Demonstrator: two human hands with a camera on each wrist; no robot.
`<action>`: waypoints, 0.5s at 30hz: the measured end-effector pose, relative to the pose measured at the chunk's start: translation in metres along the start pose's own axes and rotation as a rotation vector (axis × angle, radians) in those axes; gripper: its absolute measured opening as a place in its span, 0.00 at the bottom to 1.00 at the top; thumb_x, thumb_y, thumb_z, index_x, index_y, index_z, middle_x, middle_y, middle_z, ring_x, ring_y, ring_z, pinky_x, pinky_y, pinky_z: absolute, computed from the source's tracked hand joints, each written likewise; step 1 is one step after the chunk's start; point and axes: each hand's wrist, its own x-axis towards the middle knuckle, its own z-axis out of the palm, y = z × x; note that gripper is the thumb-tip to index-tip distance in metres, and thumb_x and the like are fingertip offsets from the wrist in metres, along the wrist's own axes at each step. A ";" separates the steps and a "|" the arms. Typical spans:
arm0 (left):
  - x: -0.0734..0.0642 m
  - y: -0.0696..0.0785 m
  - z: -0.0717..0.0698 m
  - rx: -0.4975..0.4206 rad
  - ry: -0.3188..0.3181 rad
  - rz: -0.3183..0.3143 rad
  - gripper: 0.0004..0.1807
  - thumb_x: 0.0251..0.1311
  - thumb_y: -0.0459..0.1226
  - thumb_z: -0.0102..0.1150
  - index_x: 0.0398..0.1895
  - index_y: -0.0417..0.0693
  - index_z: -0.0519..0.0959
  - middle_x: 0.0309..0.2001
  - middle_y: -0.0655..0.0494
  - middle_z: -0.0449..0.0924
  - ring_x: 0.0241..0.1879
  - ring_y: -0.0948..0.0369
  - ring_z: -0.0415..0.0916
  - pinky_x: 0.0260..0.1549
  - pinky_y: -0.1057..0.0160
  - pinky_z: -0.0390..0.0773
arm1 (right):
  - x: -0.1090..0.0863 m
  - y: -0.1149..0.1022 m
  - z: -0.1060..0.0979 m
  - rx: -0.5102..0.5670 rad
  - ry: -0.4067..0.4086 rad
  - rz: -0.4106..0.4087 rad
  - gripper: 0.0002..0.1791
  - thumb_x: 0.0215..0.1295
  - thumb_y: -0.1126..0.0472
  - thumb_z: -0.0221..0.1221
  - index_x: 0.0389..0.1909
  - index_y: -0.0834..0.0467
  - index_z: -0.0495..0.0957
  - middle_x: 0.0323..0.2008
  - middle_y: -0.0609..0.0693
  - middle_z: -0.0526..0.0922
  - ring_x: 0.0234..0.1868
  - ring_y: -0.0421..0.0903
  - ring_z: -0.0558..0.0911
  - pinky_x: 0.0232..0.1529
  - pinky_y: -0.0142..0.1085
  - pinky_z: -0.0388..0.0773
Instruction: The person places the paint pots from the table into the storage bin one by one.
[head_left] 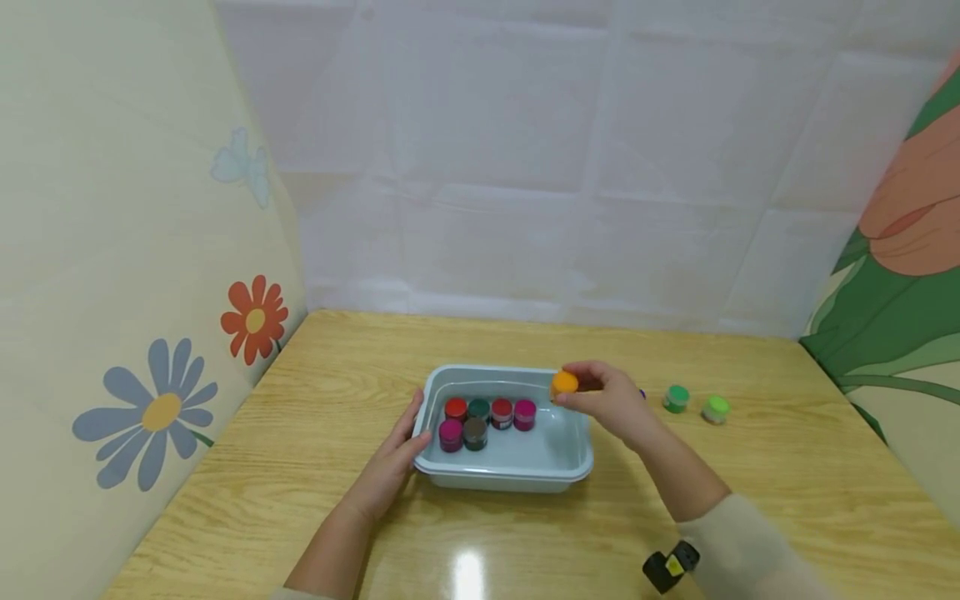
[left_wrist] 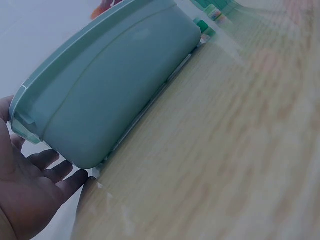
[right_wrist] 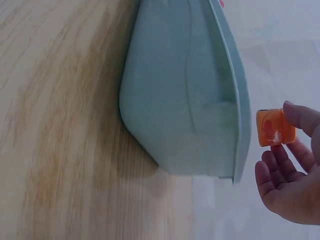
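Note:
A pale blue-green plastic tub (head_left: 498,483) stands on the table with several small paint pots in it, among them a red pot (head_left: 455,408), a magenta pot (head_left: 451,434) and a dark brown pot (head_left: 476,432). My left hand (head_left: 390,468) holds the tub's left end, thumb over the rim and fingers along the outside wall. Above the tub's back right corner, my right hand (head_left: 611,402) pinches an orange paint pot (head_left: 564,383) between thumb and fingers. In the right wrist view the orange pot (right_wrist: 272,127) is clear of the rim.
To the right of the tub stand a green pot (head_left: 677,398) and a light green pot (head_left: 716,409). A blue pot (head_left: 642,393) is mostly hidden behind my right hand. White cloth (head_left: 525,167) hangs behind the wooden table (head_left: 360,350).

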 end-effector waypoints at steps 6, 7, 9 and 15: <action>-0.001 0.001 0.000 0.007 0.003 -0.008 0.36 0.73 0.44 0.43 0.79 0.62 0.42 0.81 0.57 0.31 0.79 0.48 0.26 0.73 0.39 0.41 | 0.004 -0.006 0.021 0.010 -0.041 0.020 0.26 0.59 0.57 0.68 0.57 0.58 0.76 0.51 0.55 0.80 0.51 0.49 0.77 0.53 0.38 0.79; -0.001 0.002 0.000 0.010 0.004 -0.010 0.36 0.73 0.44 0.43 0.79 0.62 0.42 0.81 0.57 0.31 0.79 0.48 0.26 0.73 0.39 0.40 | 0.005 -0.006 0.025 0.012 -0.045 0.024 0.25 0.58 0.57 0.69 0.57 0.58 0.76 0.51 0.54 0.81 0.51 0.49 0.77 0.54 0.39 0.79; -0.001 0.002 0.000 0.014 0.004 -0.012 0.36 0.73 0.45 0.43 0.79 0.63 0.42 0.81 0.57 0.32 0.79 0.47 0.26 0.73 0.39 0.40 | 0.006 -0.007 0.031 0.020 -0.054 0.028 0.25 0.57 0.58 0.69 0.56 0.57 0.77 0.50 0.53 0.81 0.50 0.48 0.77 0.55 0.40 0.78; -0.001 0.001 0.000 0.009 0.001 -0.001 0.36 0.73 0.43 0.42 0.79 0.62 0.42 0.81 0.57 0.32 0.79 0.48 0.26 0.73 0.39 0.39 | 0.013 -0.006 0.046 0.027 -0.060 0.032 0.23 0.56 0.60 0.70 0.54 0.58 0.79 0.48 0.53 0.82 0.48 0.46 0.78 0.54 0.40 0.77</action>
